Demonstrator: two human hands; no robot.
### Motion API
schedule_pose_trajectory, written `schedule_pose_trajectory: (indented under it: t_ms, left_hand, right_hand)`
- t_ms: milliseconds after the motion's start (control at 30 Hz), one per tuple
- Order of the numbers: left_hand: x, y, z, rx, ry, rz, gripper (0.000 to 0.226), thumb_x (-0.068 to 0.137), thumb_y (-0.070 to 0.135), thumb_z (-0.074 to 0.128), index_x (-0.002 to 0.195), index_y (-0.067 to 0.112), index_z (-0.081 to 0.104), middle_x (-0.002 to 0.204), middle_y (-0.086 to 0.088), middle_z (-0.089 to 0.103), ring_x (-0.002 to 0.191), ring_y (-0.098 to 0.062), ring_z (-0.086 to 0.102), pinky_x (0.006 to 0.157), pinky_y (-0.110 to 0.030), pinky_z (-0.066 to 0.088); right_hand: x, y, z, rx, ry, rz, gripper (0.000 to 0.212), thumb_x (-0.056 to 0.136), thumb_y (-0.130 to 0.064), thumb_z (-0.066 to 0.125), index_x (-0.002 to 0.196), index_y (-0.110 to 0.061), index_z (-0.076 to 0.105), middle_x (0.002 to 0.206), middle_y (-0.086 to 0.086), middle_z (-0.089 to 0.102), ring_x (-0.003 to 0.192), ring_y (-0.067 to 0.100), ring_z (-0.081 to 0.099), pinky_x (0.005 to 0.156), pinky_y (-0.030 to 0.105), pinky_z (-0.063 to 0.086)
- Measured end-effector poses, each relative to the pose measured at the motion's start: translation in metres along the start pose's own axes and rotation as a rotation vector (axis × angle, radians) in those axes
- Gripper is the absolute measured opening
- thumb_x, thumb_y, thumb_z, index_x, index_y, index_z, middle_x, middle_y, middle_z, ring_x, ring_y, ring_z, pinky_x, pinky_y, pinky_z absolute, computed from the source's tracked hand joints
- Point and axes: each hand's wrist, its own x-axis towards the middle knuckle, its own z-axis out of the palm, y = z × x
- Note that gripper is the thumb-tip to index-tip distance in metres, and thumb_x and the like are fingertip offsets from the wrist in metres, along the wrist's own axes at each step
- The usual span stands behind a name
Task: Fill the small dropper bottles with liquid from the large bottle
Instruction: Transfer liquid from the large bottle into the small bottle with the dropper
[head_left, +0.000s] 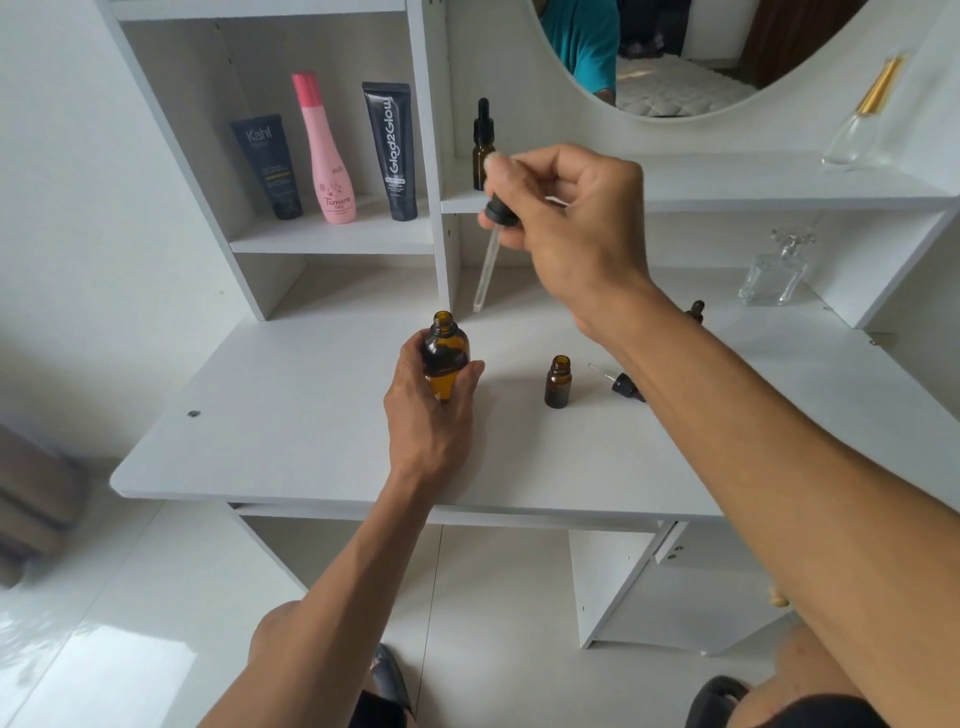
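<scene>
My left hand grips the large amber bottle, uncapped and upright on the white desk. My right hand pinches a black-capped glass dropper by its bulb, tip pointing down just above and right of the large bottle's mouth. A small amber bottle stands open on the desk to the right. Its dropper cap lies beside it, partly hidden by my right forearm. Another small capped dropper bottle stands on the shelf behind my right hand. A further small bottle peeks out behind my right forearm.
Three cosmetic containers stand in the left shelf cubby: a dark tube, a pink bottle and a black tube. Clear glass perfume bottles sit at the right and upper right. A round mirror hangs above.
</scene>
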Motion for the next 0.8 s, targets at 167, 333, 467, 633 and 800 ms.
schedule_pose_trajectory:
  t_ms: [167,333,467,633,800]
  left_hand:
    - [0.001,-0.001,-0.001,-0.005,-0.004,-0.003,0.05,0.094,0.028,0.073,0.139,0.022,0.051,0.113,0.012,0.063,0.099,-0.003,0.058,0.086,-0.016,0.042]
    - [0.001,-0.001,0.0,-0.015,-0.009,-0.001,0.048,0.094,0.028,0.073,0.137,0.024,0.052,0.113,0.013,0.063,0.093,0.001,0.058,0.08,-0.004,0.041]
    - [0.0,-0.001,-0.001,-0.022,-0.017,-0.009,0.046,0.094,0.028,0.073,0.134,0.026,0.053,0.111,0.014,0.063,0.094,0.012,0.057,0.079,-0.001,0.04]
    - [0.0,0.0,-0.001,-0.033,-0.012,-0.006,0.046,0.093,0.028,0.073,0.134,0.026,0.053,0.113,0.012,0.065,0.097,-0.005,0.061,0.088,-0.021,0.049]
    - [0.001,-0.003,0.0,-0.038,0.007,0.005,0.046,0.092,0.028,0.074,0.134,0.024,0.054,0.115,0.007,0.068,0.101,-0.012,0.065,0.092,-0.039,0.055]
  right_hand:
    - [0.002,-0.004,0.028,0.016,-0.049,-0.026,0.013,0.09,-0.02,0.075,0.084,-0.01,0.072,0.079,0.009,0.076,0.071,0.023,0.076,0.062,0.027,0.061]
    - [0.003,0.001,0.033,0.001,-0.06,-0.007,0.015,0.089,-0.021,0.076,0.085,-0.007,0.072,0.079,0.009,0.075,0.07,0.022,0.076,0.06,0.022,0.057]
    - [0.001,0.009,0.036,-0.03,-0.08,-0.003,0.014,0.089,-0.023,0.076,0.084,-0.011,0.072,0.077,0.008,0.075,0.069,0.02,0.076,0.062,0.024,0.059]
    - [-0.004,0.021,0.036,-0.057,-0.103,0.034,0.017,0.089,-0.021,0.075,0.09,-0.004,0.073,0.079,0.013,0.076,0.071,0.022,0.076,0.061,0.02,0.057]
    - [-0.015,0.041,0.037,-0.187,-0.156,0.059,0.017,0.087,-0.025,0.078,0.087,-0.009,0.075,0.076,0.005,0.076,0.07,0.014,0.076,0.071,0.039,0.064]
